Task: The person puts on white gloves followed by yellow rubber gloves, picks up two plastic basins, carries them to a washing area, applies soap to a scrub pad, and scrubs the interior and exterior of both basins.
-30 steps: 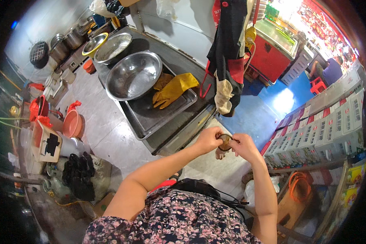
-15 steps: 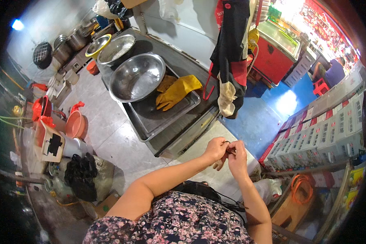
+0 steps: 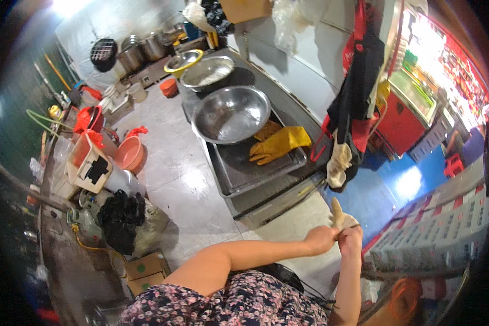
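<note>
My left hand (image 3: 320, 239) and my right hand (image 3: 350, 240) are close together over the pale floor, right of the metal counter. Between them is a beige glove (image 3: 343, 219), with one finger-like part pointing up. Both hands are closed on its lower end, and the fingertips are partly hidden there. On a black tray (image 3: 234, 182) on the counter lies a yellow rubber glove (image 3: 281, 144), with a browner piece behind it. A wide steel bowl (image 3: 231, 115) rests on the tray beside them.
A black and red apron (image 3: 357, 81) hangs to the right, with a cream cloth bundle (image 3: 339, 165) at its lower end. White cartons (image 3: 434, 231) line the right side. A pink basin (image 3: 129, 154) and a black plastic bag (image 3: 122, 220) stand left of the counter.
The view has turned, moving the counter rightward in the picture. My hands have gone right and slightly down; the glove, formerly hanging low and mostly hidden, now shows above them.
</note>
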The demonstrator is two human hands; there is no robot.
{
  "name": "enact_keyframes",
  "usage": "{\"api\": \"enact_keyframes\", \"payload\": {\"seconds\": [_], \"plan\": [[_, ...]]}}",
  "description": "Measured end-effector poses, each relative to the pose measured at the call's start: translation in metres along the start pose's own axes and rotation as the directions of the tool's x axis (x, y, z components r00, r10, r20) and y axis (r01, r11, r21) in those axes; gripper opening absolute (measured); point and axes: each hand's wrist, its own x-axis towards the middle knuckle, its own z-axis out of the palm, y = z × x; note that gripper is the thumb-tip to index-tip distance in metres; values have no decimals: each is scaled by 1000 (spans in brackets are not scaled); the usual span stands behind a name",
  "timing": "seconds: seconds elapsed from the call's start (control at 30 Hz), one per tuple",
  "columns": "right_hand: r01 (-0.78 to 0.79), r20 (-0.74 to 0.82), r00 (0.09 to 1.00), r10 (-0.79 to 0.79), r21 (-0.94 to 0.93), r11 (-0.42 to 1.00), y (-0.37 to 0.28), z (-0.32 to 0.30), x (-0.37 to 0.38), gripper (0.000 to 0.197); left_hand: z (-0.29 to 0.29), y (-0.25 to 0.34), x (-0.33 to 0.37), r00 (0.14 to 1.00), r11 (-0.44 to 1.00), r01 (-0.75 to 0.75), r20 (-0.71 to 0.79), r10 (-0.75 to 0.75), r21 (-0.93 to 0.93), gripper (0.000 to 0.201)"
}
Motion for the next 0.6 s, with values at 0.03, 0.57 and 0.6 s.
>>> {"api": "enact_keyframes", "payload": {"seconds": [0.03, 0.57, 0.6], "plan": [[-25, -140, 990, 31, 38, 999, 7, 0, 0, 40, 1, 6, 2, 1000, 1000, -17, -13, 18, 9, 21], [-223, -211, 953, 217, -5, 975, 49, -32, 26, 55, 2, 30, -18, 959, 962, -272, -84, 271, -4, 14], [-232, -247, 945, 212, -51, 971, 45, -27, 22, 56, 2, 29, -15, 956, 958, -285, -60, 286, 31, 16]]}}
